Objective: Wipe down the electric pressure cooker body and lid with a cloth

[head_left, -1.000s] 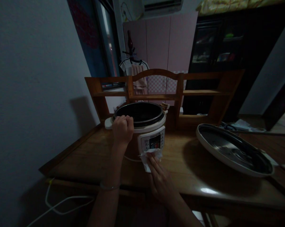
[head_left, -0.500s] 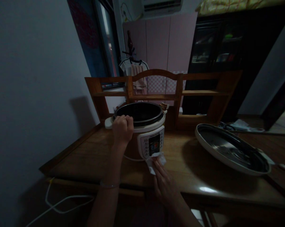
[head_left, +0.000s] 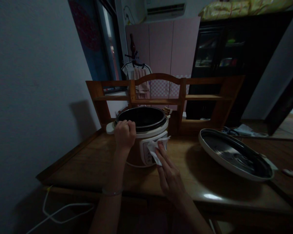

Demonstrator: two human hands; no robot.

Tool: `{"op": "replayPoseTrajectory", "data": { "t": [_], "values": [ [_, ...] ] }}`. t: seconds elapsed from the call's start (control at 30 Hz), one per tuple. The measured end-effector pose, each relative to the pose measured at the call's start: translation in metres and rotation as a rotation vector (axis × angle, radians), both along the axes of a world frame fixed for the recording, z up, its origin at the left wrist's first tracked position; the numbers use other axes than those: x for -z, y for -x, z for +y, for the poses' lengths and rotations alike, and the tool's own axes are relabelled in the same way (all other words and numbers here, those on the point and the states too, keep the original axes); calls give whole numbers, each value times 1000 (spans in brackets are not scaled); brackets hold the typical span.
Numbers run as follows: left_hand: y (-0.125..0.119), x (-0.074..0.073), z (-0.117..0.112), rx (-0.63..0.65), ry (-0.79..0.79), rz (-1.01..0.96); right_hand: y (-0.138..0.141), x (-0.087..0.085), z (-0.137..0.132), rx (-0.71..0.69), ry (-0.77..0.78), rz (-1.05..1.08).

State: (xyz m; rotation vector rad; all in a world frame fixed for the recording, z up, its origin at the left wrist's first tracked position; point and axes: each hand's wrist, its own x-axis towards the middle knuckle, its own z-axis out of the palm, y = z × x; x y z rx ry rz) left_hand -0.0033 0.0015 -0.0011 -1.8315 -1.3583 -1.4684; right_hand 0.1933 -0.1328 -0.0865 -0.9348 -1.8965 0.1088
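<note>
An electric pressure cooker (head_left: 136, 151) stands lidless on the wooden desk (head_left: 88, 169), its dark inner pot (head_left: 142, 116) showing at the top. My left hand (head_left: 125, 134) is closed over the front left of the cooker's rim, fingers curled around the edge. Against the control panel (head_left: 148, 157) my right hand (head_left: 169, 172) presses a white tissue (head_left: 156, 149) with its fingertips. The tissue covers much of the panel's display. Off to the right, the cooker lid (head_left: 236, 156) lies with its inner side facing up and tilted.
A wooden shelf rack (head_left: 158, 101) rises along the desk's back edge. The wall (head_left: 39, 81) borders the left side. A white cable (head_left: 68, 205) hangs below the front left edge. A small pale object (head_left: 289, 173) lies right of the lid.
My right hand has slid the tissue up the control panel, from its lower edge onto the display. My left hand keeps its hold on the rim.
</note>
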Motion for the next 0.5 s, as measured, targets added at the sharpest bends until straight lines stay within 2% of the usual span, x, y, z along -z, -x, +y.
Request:
{"op": "replayPoseTrajectory", "data": {
  "t": [0.07, 0.2, 0.5],
  "values": [
    [0, 0, 0, 2, -1, 11, 11, -2, 7, -30, -20, -76],
    [0, 0, 0, -11, 8, 20, 23, 10, 17, 1, -71, -159],
    [-1, -1, -2, 1, 10, 1, 17, 38, 7, 17, 16, -268]
  ]
}}
